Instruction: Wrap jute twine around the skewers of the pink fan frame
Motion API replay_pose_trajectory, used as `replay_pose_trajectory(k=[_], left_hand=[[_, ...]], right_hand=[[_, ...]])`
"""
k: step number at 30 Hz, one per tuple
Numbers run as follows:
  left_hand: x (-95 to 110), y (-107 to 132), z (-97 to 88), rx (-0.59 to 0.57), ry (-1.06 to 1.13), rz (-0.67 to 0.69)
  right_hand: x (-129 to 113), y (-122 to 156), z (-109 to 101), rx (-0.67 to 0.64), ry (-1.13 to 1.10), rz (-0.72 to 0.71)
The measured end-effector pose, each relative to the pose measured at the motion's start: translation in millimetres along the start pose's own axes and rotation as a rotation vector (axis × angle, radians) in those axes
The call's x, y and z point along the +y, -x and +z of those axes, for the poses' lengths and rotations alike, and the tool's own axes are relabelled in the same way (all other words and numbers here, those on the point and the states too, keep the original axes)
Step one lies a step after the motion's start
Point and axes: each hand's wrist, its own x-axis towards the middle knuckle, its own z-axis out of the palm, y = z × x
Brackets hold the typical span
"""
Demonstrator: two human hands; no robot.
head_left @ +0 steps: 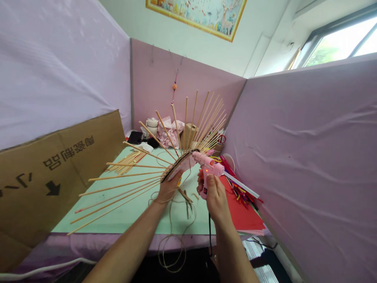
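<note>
My left hand [169, 188] grips the edge of a flat cardboard disc [177, 167] from which several long wooden sticks [134, 175] fan outward like rays. The disc is held tilted above the green table [132, 214]. In my right hand [214, 197] is a pink hot glue gun [207, 165], fingers wrapped round its handle, its nozzle touching the disc's right edge where the sticks meet. A black cord drops from the gun toward the table's front edge. Loose jute twine [173, 236] lies under my hands and hangs over the front edge.
A bundle of spare sticks [127, 161] lies at the back left. Red paper sheets [244, 212] and coloured strips lie at the right. A twine spool [190, 131], white jar [152, 125] and pink cloth stand at the back. Pink partitions surround the table; cardboard [50, 173] leans left.
</note>
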Motion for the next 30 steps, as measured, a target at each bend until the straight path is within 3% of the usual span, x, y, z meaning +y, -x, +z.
replay_pose_trajectory(k=[14, 30], left_hand=[[2.1, 0.6, 0.7, 0.004, -0.002, 0.006], [6.7, 1.3, 1.0, -0.013, 0.016, -0.015]], right_hand=[[-4.2, 0.7, 0.2, 0.035, 0.072, -0.023], [2.2, 5.0, 3.1, -0.006, -0.053, 0.007]])
